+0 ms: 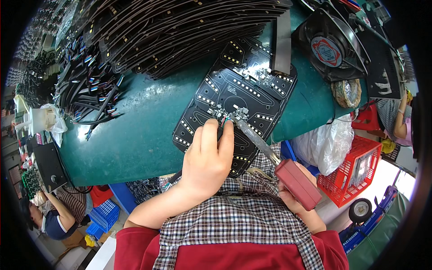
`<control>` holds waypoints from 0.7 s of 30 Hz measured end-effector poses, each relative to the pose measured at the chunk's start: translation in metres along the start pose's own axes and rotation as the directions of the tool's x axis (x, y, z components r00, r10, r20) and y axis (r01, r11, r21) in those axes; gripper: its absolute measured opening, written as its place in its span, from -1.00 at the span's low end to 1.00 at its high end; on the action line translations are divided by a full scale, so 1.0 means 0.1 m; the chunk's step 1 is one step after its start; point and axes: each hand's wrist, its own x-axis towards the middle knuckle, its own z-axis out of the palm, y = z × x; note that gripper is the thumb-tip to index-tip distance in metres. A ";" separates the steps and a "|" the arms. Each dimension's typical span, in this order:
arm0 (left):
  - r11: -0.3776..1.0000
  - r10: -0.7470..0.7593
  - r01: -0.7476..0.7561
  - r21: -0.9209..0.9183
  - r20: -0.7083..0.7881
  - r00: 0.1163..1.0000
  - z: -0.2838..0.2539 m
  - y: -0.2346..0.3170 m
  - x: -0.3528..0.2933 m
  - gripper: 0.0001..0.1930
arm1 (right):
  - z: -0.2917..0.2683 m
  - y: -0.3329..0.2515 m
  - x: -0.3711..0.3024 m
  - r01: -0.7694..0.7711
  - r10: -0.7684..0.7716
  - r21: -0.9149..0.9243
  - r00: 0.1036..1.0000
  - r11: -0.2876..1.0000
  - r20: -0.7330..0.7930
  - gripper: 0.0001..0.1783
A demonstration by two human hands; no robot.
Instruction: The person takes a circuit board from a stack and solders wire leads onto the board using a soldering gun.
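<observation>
A black circuit board (234,90) with rows of small yellowish-white LEDs lies tilted at the table's near edge, apparently on others like it. My left hand (207,155) is closed over its middle, pinching the thin coloured wires (225,119) of a black cable (175,177) against the board. The cable runs under my palm, mostly hidden. My right hand (290,198) grips the dark red handle of a soldering iron (297,182). Its metal shaft slants up to the left, the tip close to the wire ends and my left fingertips. Small silvery components cluster there.
A tall stack of black boards (180,36) fills the far side of the green table (135,148). Black cables (94,90) lie heaped at left. A fan (327,50) and a crusted round container (347,93) stand at right. A red crate (355,168) sits below; other people work both sides.
</observation>
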 end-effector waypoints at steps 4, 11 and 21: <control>0.996 0.035 -0.037 0.086 0.020 0.999 -0.03 0.02 0.02 -0.66 | 0.09 0.03 -0.29 -0.371 0.365 0.056 0.927 0.927 0.088 -0.66; 0.995 -0.051 0.054 -0.088 0.036 0.998 0.00 -0.01 -0.06 -0.61 | 0.10 -0.02 -0.37 -0.443 0.517 0.572 0.855 0.690 0.037 -0.61; 0.995 -0.017 0.017 -0.096 0.001 1.000 0.02 -0.04 -0.04 -0.62 | 0.02 0.00 -0.28 -0.429 0.388 0.348 0.903 0.834 0.183 -0.56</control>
